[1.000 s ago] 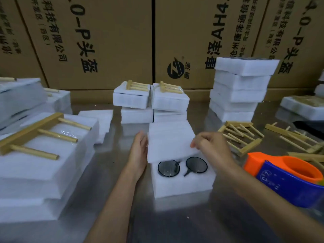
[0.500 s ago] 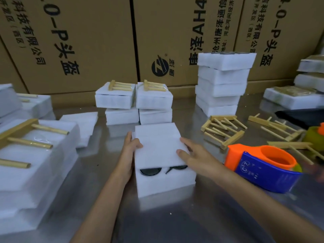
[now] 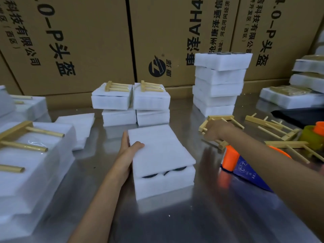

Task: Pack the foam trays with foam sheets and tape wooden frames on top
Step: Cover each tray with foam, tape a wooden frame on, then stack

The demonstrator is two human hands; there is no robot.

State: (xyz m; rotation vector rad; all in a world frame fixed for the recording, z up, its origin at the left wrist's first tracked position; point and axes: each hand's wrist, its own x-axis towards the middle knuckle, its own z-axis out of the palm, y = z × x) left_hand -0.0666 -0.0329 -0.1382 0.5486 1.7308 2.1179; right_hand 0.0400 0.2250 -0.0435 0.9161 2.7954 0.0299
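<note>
Just right of the left hand (image 3: 128,151), a white foam tray (image 3: 164,184) sits on the steel desk (image 3: 192,221) with a foam sheet (image 3: 160,148) laid over it. The sheet stops short of the tray's near edge, and in that gap dark round rims of whatever lies in the tray's pockets show; what they are cannot be told. The left hand lies flat against the tray's left side, fingers straight, thumb resting on the sheet's top.

The right hand (image 3: 216,131) reaches out to the right of the tray, fingers curled round a wooden frame (image 3: 220,120) with dowel rungs that rests on the desk. More wooden frames (image 3: 273,126) lie further right of that hand, and an orange and blue tape dispenser (image 3: 243,165) stands just below its forearm.

Beyond the left hand two short stacks of packed trays (image 3: 131,102) carry taped frames. Beyond the right hand stands a taller stack of foam trays (image 3: 219,81). Left of the left hand lie spare foam sheets (image 3: 78,127).
</note>
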